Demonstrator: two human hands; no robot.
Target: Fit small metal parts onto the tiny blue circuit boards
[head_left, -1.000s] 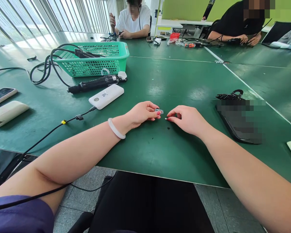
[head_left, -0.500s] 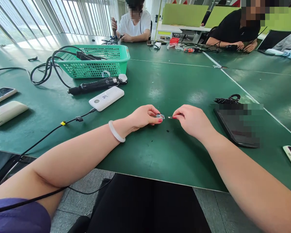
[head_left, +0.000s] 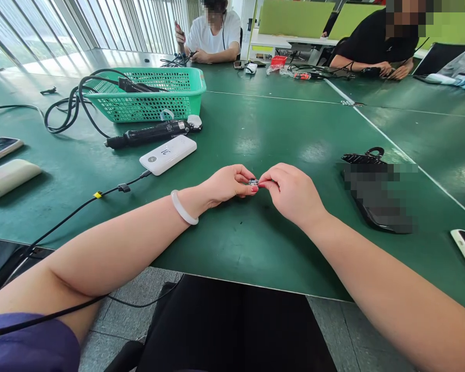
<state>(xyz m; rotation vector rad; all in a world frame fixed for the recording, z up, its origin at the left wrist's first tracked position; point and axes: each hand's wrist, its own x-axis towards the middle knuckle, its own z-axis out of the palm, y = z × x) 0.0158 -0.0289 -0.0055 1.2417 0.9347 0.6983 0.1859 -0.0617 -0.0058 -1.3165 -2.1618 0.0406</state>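
Observation:
My left hand [head_left: 228, 183] rests on the green table [head_left: 256, 243] and pinches a tiny metal part [head_left: 253, 182] between thumb and fingertips. My right hand [head_left: 290, 192] is closed in a pinch right against that part, fingertips touching it; whatever small piece it holds is hidden by the fingers. A white bangle [head_left: 183, 207] circles my left wrist.
A white power bank [head_left: 168, 154] with a black cable, a black electric screwdriver [head_left: 151, 133] and a green basket [head_left: 155, 93] lie to the left. A black device [head_left: 375, 194] sits right, phones at both edges. Two other people work at the far side.
My right hand has moved left with its small piece and now meets the part in my left hand. The left hand has stayed in place.

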